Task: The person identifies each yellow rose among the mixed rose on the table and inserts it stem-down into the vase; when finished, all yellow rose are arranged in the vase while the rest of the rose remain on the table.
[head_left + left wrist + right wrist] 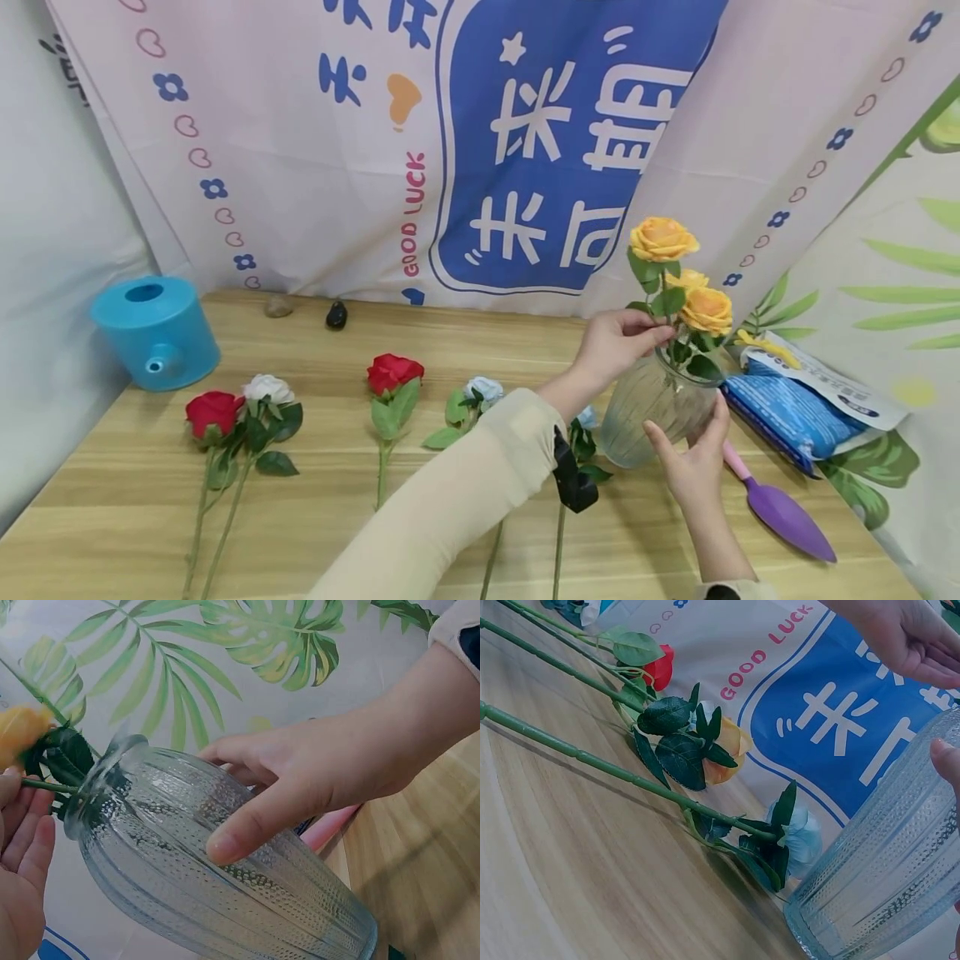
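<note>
A ribbed clear glass vase (pixel 633 421) stands tilted at the right of the table, with several yellow roses (pixel 707 311) rising from its mouth. My left hand (pixel 611 343) is at the rim and pinches a yellow rose's green stem (pixel 49 785) between thumb and fingers. Lower down, my right hand (pixel 693 471) holds the vase's side, its thumb on the near face and the other fingers round the far side. In the right wrist view, a light blue rose (pixel 802 836) lies right by the vase's base, and a yellow-orange rose (pixel 727 750) lies beyond it.
Red roses (pixel 393 373) and a white rose (pixel 267 389) lie to the left. A blue watering can (pixel 157 333) stands at the back left, near a black stone (pixel 337 315). Right of the vase are a purple trowel (pixel 791 521) and a blue packet (pixel 795 408).
</note>
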`<state>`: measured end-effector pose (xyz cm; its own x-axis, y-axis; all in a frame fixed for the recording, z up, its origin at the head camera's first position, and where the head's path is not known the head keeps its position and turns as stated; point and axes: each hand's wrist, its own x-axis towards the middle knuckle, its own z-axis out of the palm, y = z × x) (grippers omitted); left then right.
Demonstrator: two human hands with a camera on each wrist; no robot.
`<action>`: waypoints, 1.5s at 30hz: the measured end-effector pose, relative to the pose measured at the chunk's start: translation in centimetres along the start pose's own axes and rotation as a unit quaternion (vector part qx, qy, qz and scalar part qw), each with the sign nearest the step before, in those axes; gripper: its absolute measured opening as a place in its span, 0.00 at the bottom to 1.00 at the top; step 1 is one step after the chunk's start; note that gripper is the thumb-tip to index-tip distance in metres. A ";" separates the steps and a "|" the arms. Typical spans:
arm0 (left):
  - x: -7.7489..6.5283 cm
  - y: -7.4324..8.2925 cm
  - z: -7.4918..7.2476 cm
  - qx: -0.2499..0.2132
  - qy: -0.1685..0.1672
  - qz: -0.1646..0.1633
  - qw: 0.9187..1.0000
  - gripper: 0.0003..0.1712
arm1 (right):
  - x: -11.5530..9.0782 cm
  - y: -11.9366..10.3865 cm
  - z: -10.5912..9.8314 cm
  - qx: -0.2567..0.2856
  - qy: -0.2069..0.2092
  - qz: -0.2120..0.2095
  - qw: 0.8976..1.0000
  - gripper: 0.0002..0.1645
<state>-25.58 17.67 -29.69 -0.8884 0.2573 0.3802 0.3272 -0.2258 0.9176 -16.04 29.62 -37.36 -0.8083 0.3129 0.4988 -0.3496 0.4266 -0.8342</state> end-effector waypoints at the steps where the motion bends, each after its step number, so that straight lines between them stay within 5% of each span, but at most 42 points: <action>1: 0.1 -0.1 0.1 0.010 -0.005 -0.002 1.000 0.08 | 0.0 -0.1 0.1 -0.001 -0.001 -0.001 1.000 0.55; 13: 0.5 -0.5 -0.6 0.158 -0.007 0.001 0.987 0.11 | 0.1 -0.5 0.6 0.000 -0.004 -0.009 1.000 0.55; 31: -0.7 -1.4 -2.6 0.138 -0.041 -0.080 0.986 0.11 | 0.1 0.1 0.6 0.010 0.000 -0.025 1.000 0.55; 38: -1.3 0.6 -8.2 0.142 -0.101 -0.104 0.979 0.13 | 0.2 2.1 0.2 -0.005 0.002 -0.014 1.000 0.58; 45: -3.6 2.3 -15.8 0.161 -0.103 -0.153 0.970 0.14 | 0.2 2.1 -0.2 -0.015 0.005 -0.012 1.000 0.58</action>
<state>-26.73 1.40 -30.78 -0.8876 0.4555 0.0684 0.1706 0.1873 0.9674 -16.81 30.79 -38.99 -0.7947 0.3107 0.5214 -0.3548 0.4592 -0.8144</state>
